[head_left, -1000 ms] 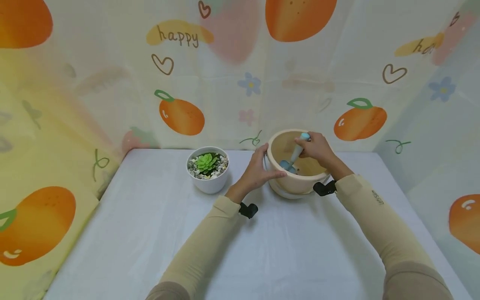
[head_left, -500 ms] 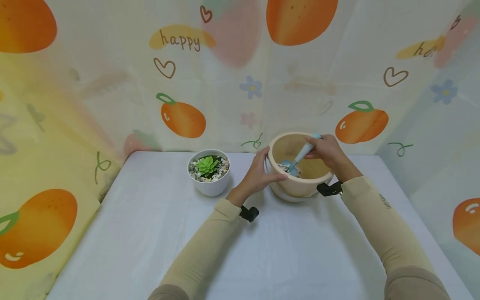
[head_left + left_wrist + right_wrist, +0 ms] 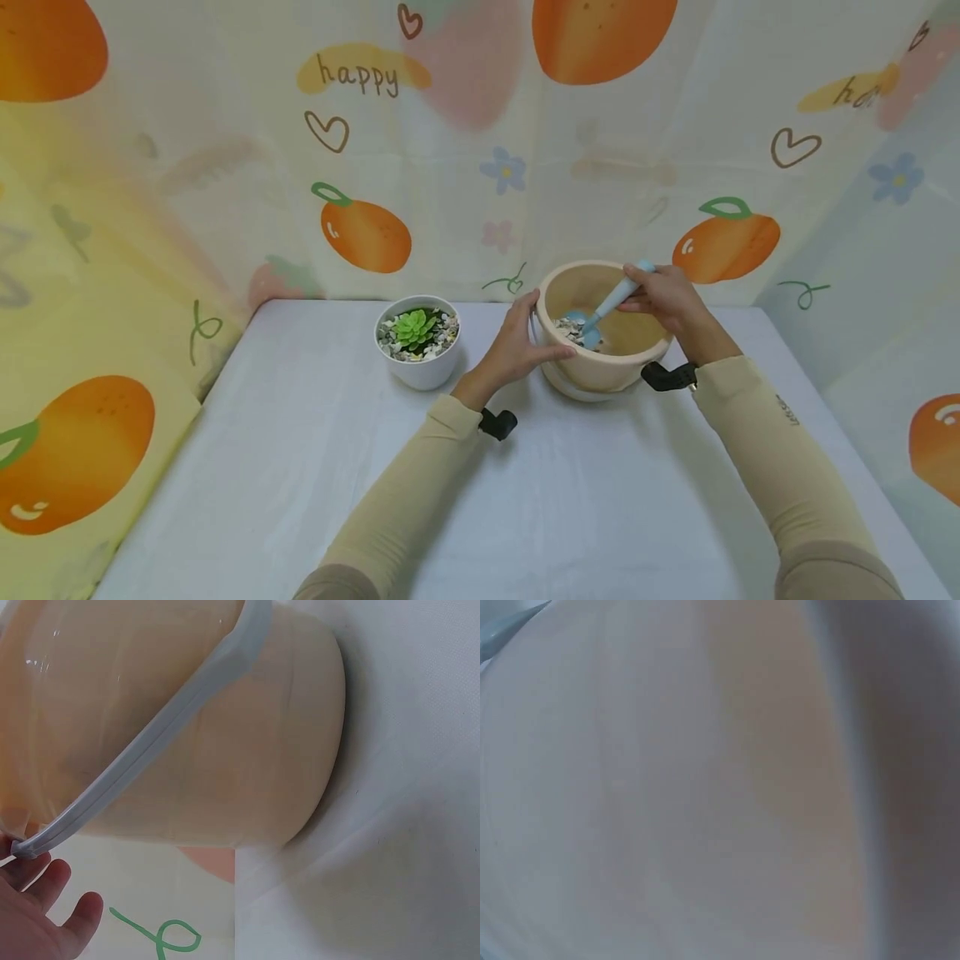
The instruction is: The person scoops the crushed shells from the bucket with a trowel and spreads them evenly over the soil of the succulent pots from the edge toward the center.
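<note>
Right hand (image 3: 663,296) down at the bucket (image 3: 600,372), fingers clamped on the scoop (image 3: 613,302), its blade among the pebbles (image 3: 567,328) inside! The bucket sits near the far edge of the bench (image 3: 570,500), right of middle; the left hand (image 3: 510,346) braces it, fingers spread apart. Scooping, by the looks; next calls for a level blade and a steady bucket.
</note>
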`<control>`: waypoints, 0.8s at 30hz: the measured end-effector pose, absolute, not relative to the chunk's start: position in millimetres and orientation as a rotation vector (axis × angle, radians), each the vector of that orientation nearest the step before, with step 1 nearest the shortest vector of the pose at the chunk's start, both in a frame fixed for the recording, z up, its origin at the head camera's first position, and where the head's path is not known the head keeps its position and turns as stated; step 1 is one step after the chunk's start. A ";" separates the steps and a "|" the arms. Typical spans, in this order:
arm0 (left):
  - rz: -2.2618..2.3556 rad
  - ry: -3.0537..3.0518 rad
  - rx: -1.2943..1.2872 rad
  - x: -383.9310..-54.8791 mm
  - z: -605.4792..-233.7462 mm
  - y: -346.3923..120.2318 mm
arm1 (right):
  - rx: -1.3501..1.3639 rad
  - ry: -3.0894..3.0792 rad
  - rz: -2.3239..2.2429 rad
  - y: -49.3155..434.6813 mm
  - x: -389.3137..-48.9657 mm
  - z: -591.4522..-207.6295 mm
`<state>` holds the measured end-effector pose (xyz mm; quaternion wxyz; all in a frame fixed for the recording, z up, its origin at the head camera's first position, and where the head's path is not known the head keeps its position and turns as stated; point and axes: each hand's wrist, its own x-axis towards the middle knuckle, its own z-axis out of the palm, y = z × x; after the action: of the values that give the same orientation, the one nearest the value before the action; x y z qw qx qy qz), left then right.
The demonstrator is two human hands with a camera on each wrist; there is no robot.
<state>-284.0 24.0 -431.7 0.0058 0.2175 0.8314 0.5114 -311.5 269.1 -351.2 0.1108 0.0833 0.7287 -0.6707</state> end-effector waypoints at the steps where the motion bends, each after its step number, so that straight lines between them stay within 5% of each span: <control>1: 1.602 2.605 0.682 -283.9 -431.6 23.8 | 0.251 2.121 -1.985 270.3 -311.1 -350.4; 24: 1.550 2.609 0.638 -283.8 -429.7 22.7 | 0.428 1.972 -2.249 271.8 -304.0 -346.0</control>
<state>-283.8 22.7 -429.7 0.0200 0.2057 0.8411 0.4998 -304.0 271.8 -346.0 0.0600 0.1414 0.6516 -0.7428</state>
